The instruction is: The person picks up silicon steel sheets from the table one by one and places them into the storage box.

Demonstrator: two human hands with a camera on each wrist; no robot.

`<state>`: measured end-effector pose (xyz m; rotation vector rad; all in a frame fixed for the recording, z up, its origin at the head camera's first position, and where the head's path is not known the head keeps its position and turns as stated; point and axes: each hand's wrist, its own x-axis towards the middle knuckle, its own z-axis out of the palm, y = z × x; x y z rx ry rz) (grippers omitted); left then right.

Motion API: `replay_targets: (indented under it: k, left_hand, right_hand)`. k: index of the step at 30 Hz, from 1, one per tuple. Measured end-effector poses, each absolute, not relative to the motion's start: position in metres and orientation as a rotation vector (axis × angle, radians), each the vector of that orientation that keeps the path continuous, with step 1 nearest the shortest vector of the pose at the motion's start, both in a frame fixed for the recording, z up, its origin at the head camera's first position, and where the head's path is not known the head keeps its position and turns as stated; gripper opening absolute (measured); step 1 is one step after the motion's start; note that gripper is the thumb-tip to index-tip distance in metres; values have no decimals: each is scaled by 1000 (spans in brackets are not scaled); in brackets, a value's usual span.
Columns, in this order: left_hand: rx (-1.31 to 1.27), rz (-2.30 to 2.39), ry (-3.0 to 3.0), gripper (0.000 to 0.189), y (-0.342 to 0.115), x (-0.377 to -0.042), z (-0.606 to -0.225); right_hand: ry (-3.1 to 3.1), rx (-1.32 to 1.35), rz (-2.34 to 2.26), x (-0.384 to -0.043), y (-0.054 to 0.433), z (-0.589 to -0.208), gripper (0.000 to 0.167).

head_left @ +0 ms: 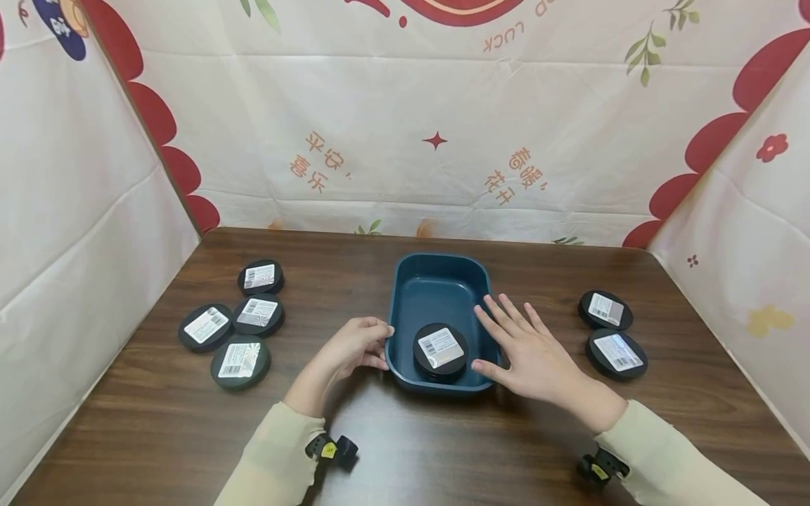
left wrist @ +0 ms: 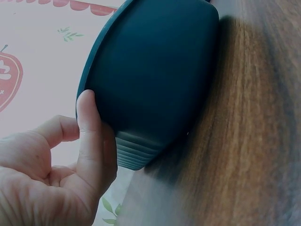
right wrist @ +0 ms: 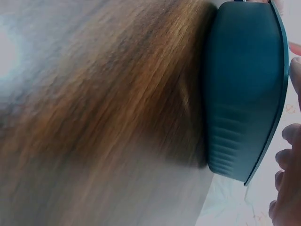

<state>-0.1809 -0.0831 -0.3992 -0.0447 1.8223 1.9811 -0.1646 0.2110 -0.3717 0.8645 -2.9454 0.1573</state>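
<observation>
A dark blue rectangular tray (head_left: 436,284) with raised walls stands on the table in the head view. Inside it, toward the near end, lies a round black disc-shaped container (head_left: 441,350) with a white barcode label facing up. My left hand (head_left: 354,348) pinches the tray's left rim; in the left wrist view its thumb (left wrist: 88,113) lies against the outer wall. Fingers spread, my right hand (head_left: 528,351) hovers at the tray's right rim and holds nothing. From the right wrist view, those fingertips (right wrist: 283,157) appear beside the rim; whether they touch it I cannot tell.
Several similar black discs (head_left: 240,360) lie in a cluster on the left of the brown wooden table (head_left: 405,457). Two more discs (head_left: 616,353) sit at the right. A patterned white cloth (head_left: 405,105) hangs behind and along both sides.
</observation>
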Motion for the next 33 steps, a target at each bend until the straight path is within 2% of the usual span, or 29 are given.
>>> replay_targets:
  k: [22,33]
  left_hand:
    - [-33,1986,1810,22,-83,-182,-401]
    - [-40,1985,1811,23,-83,-180,-399]
  right_hand:
    - [-2965,658,230,-158,243,-373,74]
    - [-2942,595,204,-156,262,-376,78]
